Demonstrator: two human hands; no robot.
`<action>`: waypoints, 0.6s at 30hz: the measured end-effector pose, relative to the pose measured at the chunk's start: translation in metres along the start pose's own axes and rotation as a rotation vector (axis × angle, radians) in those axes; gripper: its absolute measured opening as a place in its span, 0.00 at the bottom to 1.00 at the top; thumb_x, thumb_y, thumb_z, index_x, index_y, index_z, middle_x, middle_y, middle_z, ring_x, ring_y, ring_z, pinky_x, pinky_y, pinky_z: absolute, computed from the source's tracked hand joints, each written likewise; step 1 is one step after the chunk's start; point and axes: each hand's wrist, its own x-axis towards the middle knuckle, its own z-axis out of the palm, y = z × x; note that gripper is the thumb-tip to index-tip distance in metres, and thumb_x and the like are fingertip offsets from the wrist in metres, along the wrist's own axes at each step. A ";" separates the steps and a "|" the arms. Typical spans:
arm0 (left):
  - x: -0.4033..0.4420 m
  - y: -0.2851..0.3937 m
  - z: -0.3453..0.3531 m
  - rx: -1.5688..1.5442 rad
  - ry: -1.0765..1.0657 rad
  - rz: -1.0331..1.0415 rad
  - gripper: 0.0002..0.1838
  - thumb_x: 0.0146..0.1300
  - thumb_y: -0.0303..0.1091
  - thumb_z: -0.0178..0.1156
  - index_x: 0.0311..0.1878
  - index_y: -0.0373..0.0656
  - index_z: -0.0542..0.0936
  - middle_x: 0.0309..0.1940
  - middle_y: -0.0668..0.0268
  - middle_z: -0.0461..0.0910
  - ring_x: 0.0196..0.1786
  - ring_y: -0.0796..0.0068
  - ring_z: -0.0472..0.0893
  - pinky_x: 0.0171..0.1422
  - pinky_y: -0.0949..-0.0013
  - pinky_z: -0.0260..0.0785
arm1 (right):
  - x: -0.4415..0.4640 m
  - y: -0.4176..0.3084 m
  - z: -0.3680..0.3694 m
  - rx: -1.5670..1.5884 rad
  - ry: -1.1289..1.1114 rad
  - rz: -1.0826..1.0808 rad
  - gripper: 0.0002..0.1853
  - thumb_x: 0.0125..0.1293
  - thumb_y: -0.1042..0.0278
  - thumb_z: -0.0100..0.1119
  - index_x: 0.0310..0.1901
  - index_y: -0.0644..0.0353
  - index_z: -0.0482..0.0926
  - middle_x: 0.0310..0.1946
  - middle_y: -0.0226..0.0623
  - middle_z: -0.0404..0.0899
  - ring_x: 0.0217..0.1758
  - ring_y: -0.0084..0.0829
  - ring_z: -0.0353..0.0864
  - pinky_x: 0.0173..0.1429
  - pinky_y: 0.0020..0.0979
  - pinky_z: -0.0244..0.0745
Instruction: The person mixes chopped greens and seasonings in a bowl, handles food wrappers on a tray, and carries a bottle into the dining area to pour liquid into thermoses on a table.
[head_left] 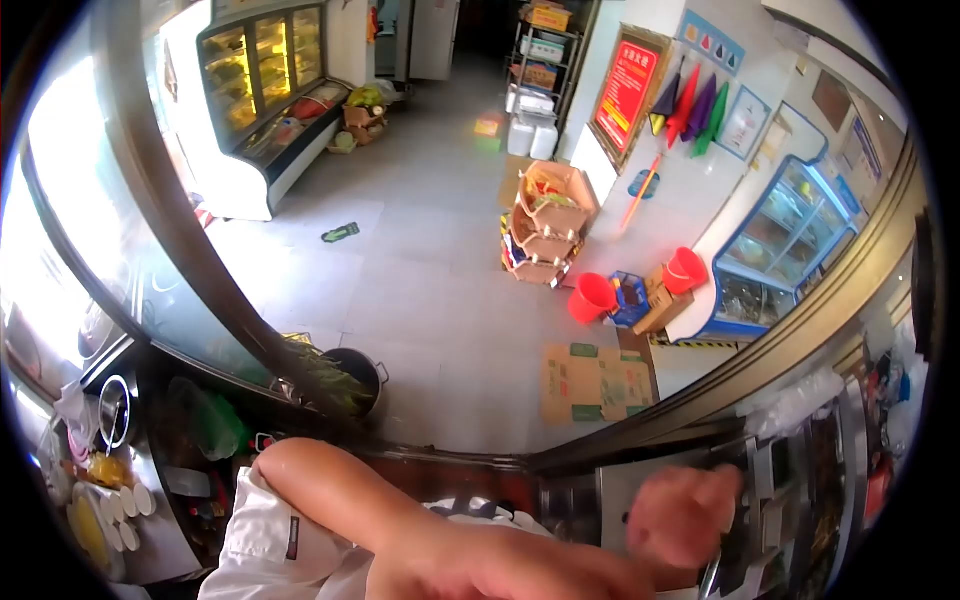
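My left arm, in a white short sleeve (265, 530), reaches across the bottom of the view to the right. My left hand (510, 568) is partly cut off by the lower edge, and its fingers are hidden. Smeared by motion, my right hand (685, 515) looks bunched closed above the counter at lower right. Whatever it may hold is too blurred to name. A thin shiny strip (710, 578) shows just below it. Nearest to that hand are metal trays (775, 470) set in a row, their contents unclear.
A window frame (190, 230) curves around the counter. At left stand white cups (130, 505), a green plastic bag (215, 425) and a round strainer (115, 410). Beyond are a pot of greens (350, 385), flat cardboard (598, 385), red buckets (592, 297), stacked baskets (545, 235) and display fridges (265, 90).
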 end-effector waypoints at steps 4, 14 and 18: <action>0.019 -0.018 -0.017 0.007 -0.080 0.151 0.18 0.73 0.41 0.64 0.53 0.32 0.81 0.51 0.52 0.77 0.53 0.52 0.76 0.66 0.50 0.63 | -0.055 0.044 -0.046 -0.063 0.202 0.341 0.25 0.72 0.60 0.65 0.62 0.70 0.72 0.44 0.62 0.84 0.33 0.41 0.84 0.40 0.38 0.82; 0.023 -0.044 -0.018 -0.046 0.032 0.199 0.09 0.70 0.30 0.66 0.48 0.37 0.81 0.46 0.55 0.76 0.50 0.55 0.74 0.66 0.49 0.64 | -0.133 0.092 -0.086 -0.245 0.461 0.736 0.12 0.78 0.72 0.55 0.59 0.64 0.75 0.50 0.48 0.85 0.40 0.29 0.83 0.49 0.31 0.81; 0.019 -0.047 -0.025 0.002 -0.001 0.193 0.10 0.72 0.32 0.66 0.48 0.36 0.81 0.45 0.55 0.75 0.48 0.57 0.74 0.70 0.45 0.63 | -0.139 0.088 -0.084 -0.244 0.503 0.800 0.13 0.79 0.72 0.54 0.61 0.64 0.74 0.50 0.45 0.85 0.41 0.27 0.82 0.50 0.29 0.80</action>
